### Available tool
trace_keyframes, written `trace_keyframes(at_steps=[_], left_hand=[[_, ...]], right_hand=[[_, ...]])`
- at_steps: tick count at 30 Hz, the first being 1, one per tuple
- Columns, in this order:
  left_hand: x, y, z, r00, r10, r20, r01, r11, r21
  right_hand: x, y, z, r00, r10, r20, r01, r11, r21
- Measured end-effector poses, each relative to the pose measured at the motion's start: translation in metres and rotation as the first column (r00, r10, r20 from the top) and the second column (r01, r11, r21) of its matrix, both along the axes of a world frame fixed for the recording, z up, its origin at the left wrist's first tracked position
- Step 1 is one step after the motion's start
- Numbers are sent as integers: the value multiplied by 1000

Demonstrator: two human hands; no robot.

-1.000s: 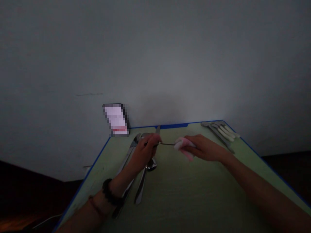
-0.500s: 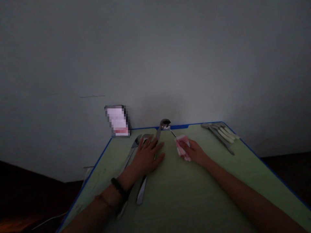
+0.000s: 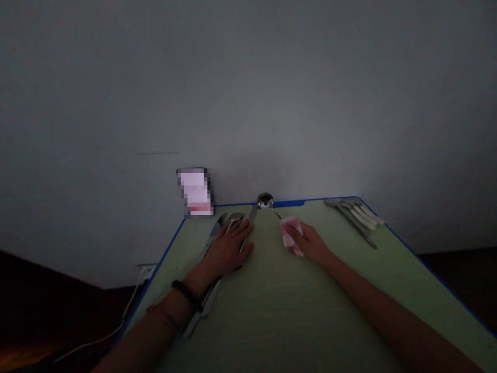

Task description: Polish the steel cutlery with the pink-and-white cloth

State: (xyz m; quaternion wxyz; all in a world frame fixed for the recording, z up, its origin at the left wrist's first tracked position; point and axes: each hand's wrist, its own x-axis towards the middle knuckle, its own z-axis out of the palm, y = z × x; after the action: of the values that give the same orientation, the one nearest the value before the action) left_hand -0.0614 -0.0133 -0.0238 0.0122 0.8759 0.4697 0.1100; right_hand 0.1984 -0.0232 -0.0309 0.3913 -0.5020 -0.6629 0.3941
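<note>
My left hand (image 3: 230, 247) lies palm down with fingers spread over a group of metal cutlery on the table's left half. Beneath it show a broad knife blade (image 3: 219, 224), a spoon bowl (image 3: 236, 216) and handle ends (image 3: 198, 313) by my wrist; the middles are hidden. A narrow metal strip, perhaps a knife (image 3: 253, 212), juts past my fingertips. My right hand (image 3: 310, 242) is closed on a pink-and-white cloth (image 3: 291, 234). From that cloth a thin handle runs up to the shiny round bowl of a spoon (image 3: 266, 200) near the table's far edge.
At the back right, several utensils lie side by side, some with white handles (image 3: 363, 216) and one long metal one (image 3: 357, 228). A phone (image 3: 197, 191) leans on the wall behind the green, blue-edged table (image 3: 295, 305). A white cable (image 3: 126, 308) hangs at the left.
My left hand has slid left and slightly towards me. A handle that stood apart on its right now lies close against the other cutlery. My right hand keeps nearly the same place.
</note>
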Motion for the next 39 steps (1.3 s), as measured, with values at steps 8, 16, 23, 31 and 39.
trace_keyframes(at_steps=[8,16,23,31,39], left_hand=[[2,-8,12,998,46,46,-54,980,189],[2,-3,18,997,45,58,-60,957,282],[12,-11,31,957,0,289,-67,973,221],[62,-40,27,504,433,747,-27,873,-488],[70,-22,9,388,441,809,-148,896,-418]], right_hand=[[-9,3,-2,997,-79,14,78,996,51],[-11,-1,1,989,-85,125,59,978,199],[-11,1,4,983,-47,175,10,978,208],[-1,1,4,982,103,156,-131,975,180],[6,8,7,950,285,128,-288,957,10]])
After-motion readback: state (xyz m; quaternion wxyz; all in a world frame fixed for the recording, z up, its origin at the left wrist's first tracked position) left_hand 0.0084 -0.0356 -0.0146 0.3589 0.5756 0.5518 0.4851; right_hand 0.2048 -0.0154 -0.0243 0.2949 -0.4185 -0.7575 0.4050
